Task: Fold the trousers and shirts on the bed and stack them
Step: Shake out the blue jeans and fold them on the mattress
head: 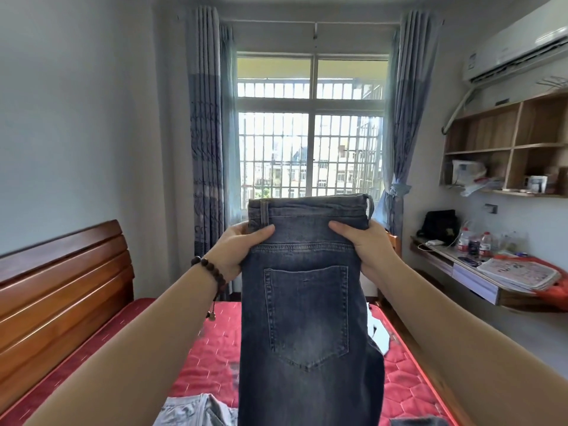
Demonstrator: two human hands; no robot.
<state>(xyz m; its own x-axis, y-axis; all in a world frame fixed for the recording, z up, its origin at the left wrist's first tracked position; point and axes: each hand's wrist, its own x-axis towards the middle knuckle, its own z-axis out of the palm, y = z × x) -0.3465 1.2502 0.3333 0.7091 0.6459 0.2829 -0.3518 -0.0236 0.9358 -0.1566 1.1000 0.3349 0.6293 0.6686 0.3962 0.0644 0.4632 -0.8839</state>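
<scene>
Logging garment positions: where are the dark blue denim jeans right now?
Centre of the head view, dark blue denim jeans hang above the red bed, waistband gripped by left hand and right hand.

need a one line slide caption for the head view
Both hands, left hand and right hand, hold dark jeans up by the waistband above the red bed.

- Air conditioner (519, 47): a label sticker at its left end carries print too small to read.
- Bottles (475, 242) on the worktop: red labels, text illegible.
- Printed sheets (519, 272) on the worktop: markings blurred, unreadable.
- No legible text elsewhere.
</scene>
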